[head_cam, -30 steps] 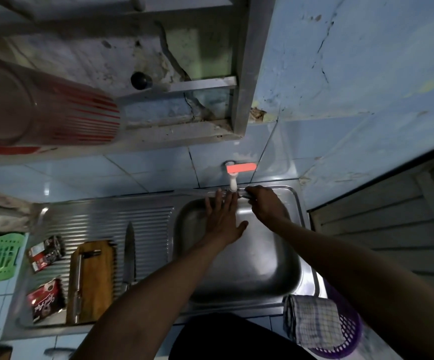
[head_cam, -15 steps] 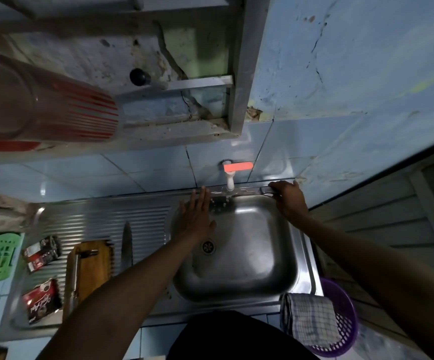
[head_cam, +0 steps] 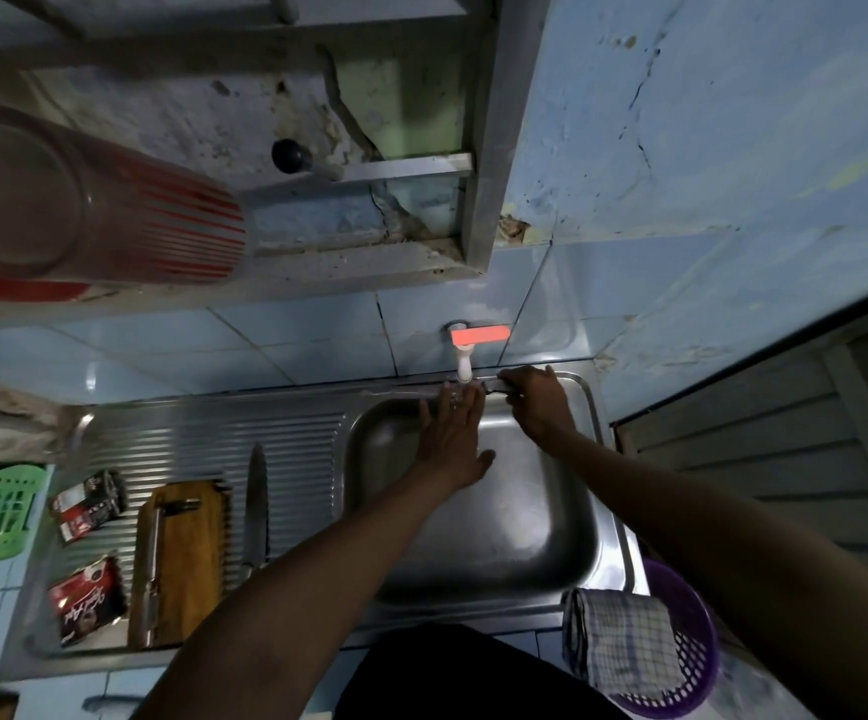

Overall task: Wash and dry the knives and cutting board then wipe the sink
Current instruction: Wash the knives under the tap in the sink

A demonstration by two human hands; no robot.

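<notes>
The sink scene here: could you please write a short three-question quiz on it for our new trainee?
1. True or false: the cutting board lies inside the sink basin.
2. Which hand is flat under the tap? A) left hand B) right hand
3. Fill in: the checked towel hangs on a purple ____.

Key: 1 false, it lies on the drainboard; 2 A; 3 basket.

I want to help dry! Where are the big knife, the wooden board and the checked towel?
big knife (head_cam: 256, 504), head view, mid blade.
wooden board (head_cam: 190, 563), head view, bare middle.
checked towel (head_cam: 621, 641), head view, middle fold.
</notes>
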